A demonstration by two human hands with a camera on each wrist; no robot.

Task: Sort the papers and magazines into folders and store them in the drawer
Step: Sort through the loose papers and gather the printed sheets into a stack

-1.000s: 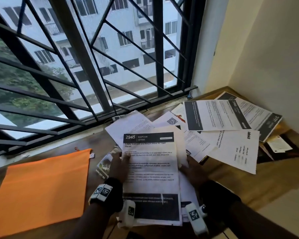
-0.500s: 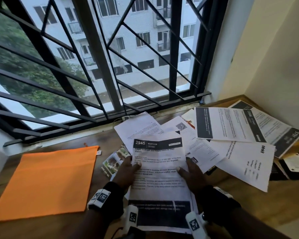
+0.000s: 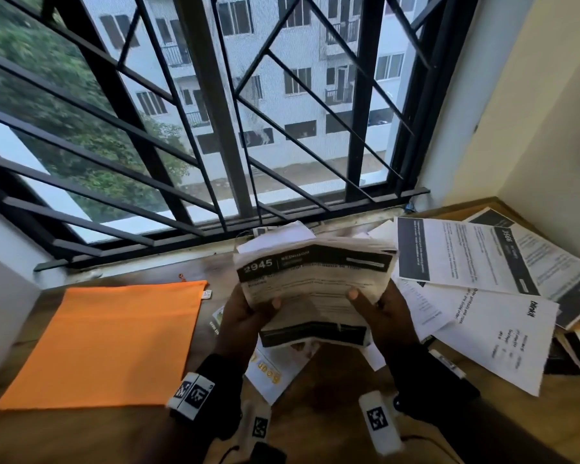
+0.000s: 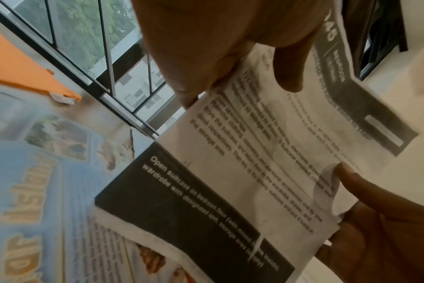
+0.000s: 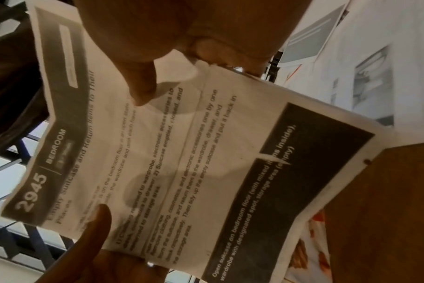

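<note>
Wooden desk (image 3: 332, 396): hands (image 3: 315, 313) gripping papers (image 3: 315, 279)

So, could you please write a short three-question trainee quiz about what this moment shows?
1. True or false: the flat orange fabric folder lies to the left of the hands.
2. Which number is printed in the black header of the top white printed sheet? A) 2945 B) 1120 C) 7003
3. How is the sheaf of white papers held?

Key
1. True.
2. A.
3. Lifted off the brown wooden desk, gripped at its left edge by the left hand and at its right edge by the right hand, thumbs on top.
</note>
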